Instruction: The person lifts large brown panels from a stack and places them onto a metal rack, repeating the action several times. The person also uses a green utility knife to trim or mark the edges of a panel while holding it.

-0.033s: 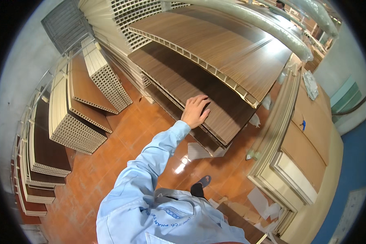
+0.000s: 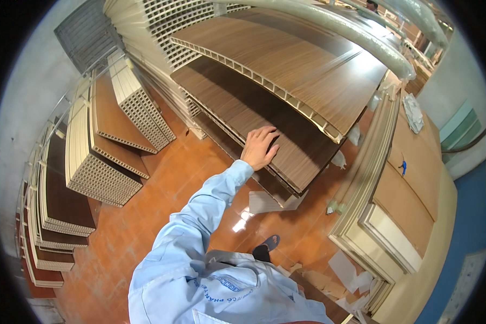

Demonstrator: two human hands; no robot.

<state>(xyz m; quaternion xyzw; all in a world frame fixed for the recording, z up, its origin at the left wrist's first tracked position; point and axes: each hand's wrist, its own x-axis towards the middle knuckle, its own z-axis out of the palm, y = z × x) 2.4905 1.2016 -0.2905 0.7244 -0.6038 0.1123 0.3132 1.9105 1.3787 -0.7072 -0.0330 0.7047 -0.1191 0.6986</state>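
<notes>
Left hand (image 2: 260, 148), one, centre of the frame: back upward, fingers slightly bent and loosely parted, thumb out to the right; laid on top of a board near its edge, not closed around it. Right hand: out of view.

Dark brown panel (image 2: 302, 156), one, wood-grained: centre of the frame, under the left hand, its near corner pointing to the lower right.

Upper panel (image 2: 291, 59), one, lighter brown, glossy, with a hollow-celled edge: above the dark brown panel, upper centre, shading part of it.

Lower panel (image 2: 274, 189), one: beneath the dark brown panel, its edge partly showing.

Pale sheet (image 2: 263, 202), one: on the floor, below the panels' near corner.

Light blue sleeve (image 2: 200, 200), one: running from the lower edge to the wrist.

Sandalled foot (image 2: 274, 241), one: lower centre, on the orange tiled floor (image 2: 167, 210).

Cream-edged stack (image 2: 102, 175), honeycomb ends showing: left. Dark-faced panels (image 2: 65, 189), several: far left, standing in a row.

Tan boards (image 2: 402, 210), stacked: right side, bearing a small blue item (image 2: 403, 166) and crumpled clear plastic (image 2: 413, 113).

Wrapped tube (image 2: 335, 27), long, pale: upper right, across the far side of the upper panel.

Grey slatted panel (image 2: 86, 35), one: upper left, by the wall.
</notes>
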